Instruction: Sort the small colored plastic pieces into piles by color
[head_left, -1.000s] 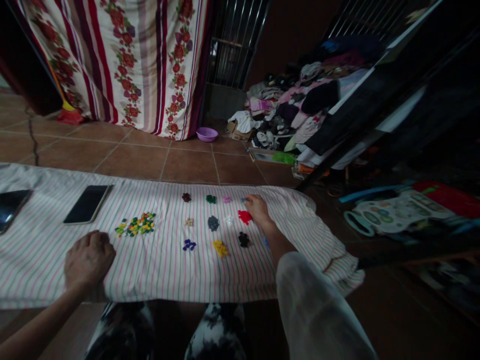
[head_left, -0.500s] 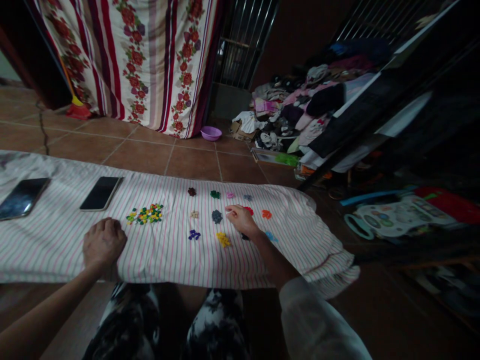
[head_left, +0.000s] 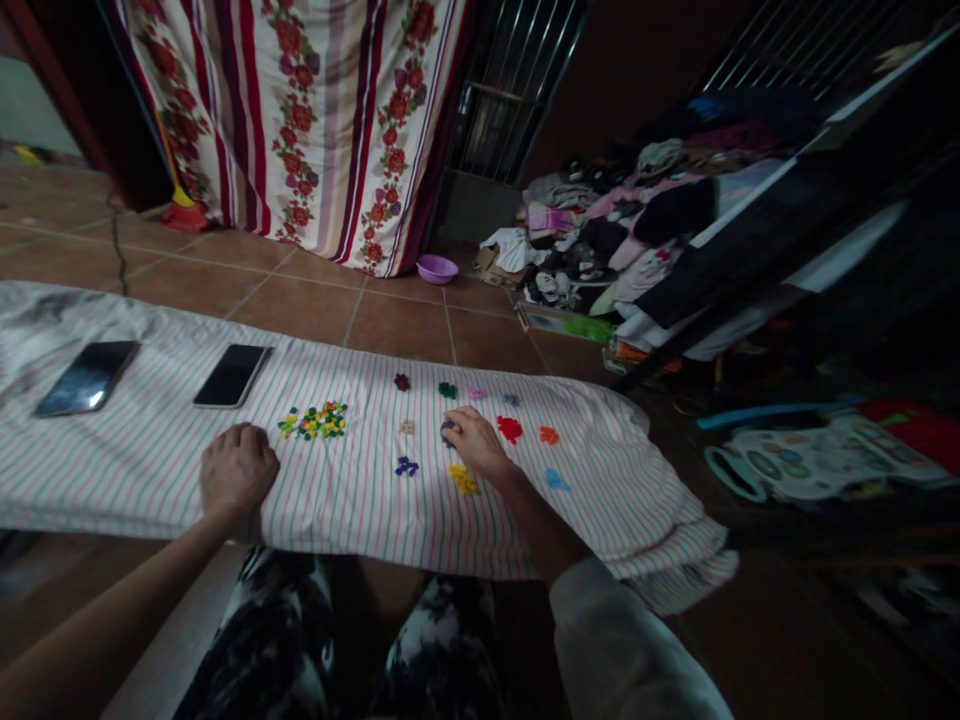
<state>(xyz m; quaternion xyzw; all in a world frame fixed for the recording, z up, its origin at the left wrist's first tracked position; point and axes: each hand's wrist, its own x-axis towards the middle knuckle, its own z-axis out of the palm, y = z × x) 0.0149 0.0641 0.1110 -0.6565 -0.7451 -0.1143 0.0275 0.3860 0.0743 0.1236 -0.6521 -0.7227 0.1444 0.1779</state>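
Small coloured pieces lie in separate piles on a striped cloth (head_left: 337, 510). My right hand (head_left: 478, 441) is over the dark grey pile (head_left: 448, 428), partly covering it; its fingers are pinched, and anything between them is too small to make out. The red pile (head_left: 509, 430) is just right of that hand, the yellow pile (head_left: 462, 479) just below it. Dark green (head_left: 447, 390), pink, brown, beige, purple, orange and blue piles lie around. My left hand (head_left: 238, 467) rests curled on the cloth, left of a mixed green, yellow and orange pile (head_left: 313, 421).
Two phones, one dark (head_left: 88, 379) and one with a pale edge (head_left: 232, 376), lie on the cloth at the left. Beyond it stand a purple basin (head_left: 436, 268) and a heap of clothes (head_left: 600, 220). A floral curtain (head_left: 337, 130) hangs behind.
My right hand has moved slightly left relative to the piles, now over the dark grey one, and the red pile is uncovered. The whole view has shifted, with the cloth appearing further right.
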